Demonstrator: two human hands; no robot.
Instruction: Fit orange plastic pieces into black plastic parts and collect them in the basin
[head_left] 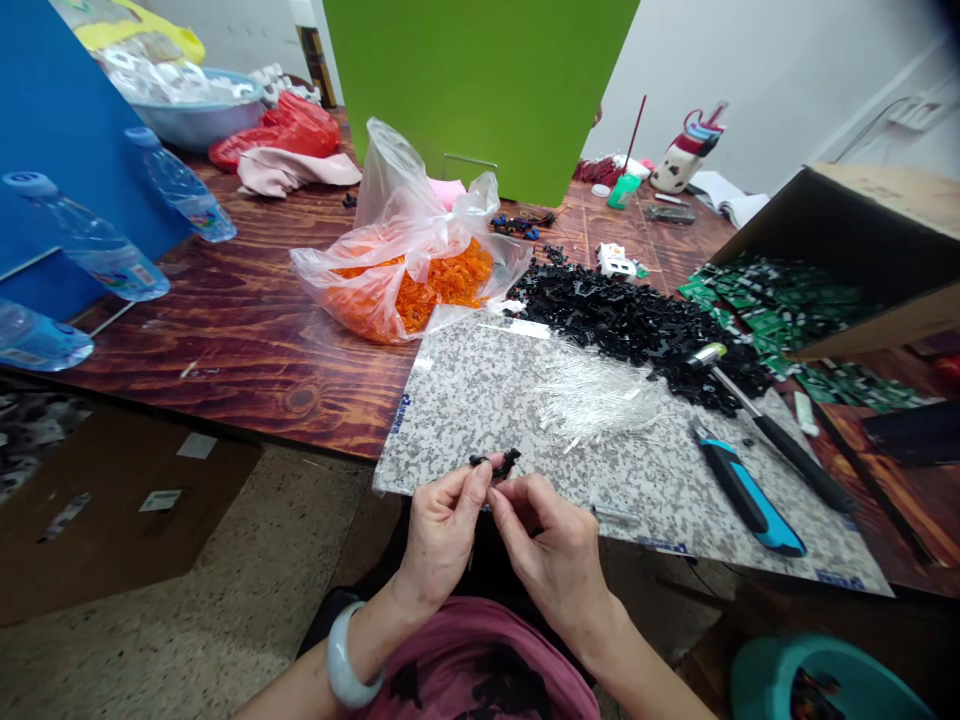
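Note:
A small black plastic part (510, 462) is pinched between my two hands, just over the near edge of a speckled grey board (457, 420). My left hand (442, 520), with a pale bangle on its wrist, is closed on the part. Thumb and fingers of my right hand (551, 535) are pressed together at the part's lower side; whether they also hold something thin there cannot be made out. Beyond the hands lie a bundle of clear thin strips (596, 395) and a heap of black plastic parts (622, 320).
A hammer (772, 430) and a blue-black utility knife (750, 495) lie on the board's right. Behind are a bag of orange pieces (412, 285) and a tipped carton (900, 215) spilling green circuit boards (772, 300). Water bottles (97, 245) stand left; a teal bucket (765, 680) sits below right.

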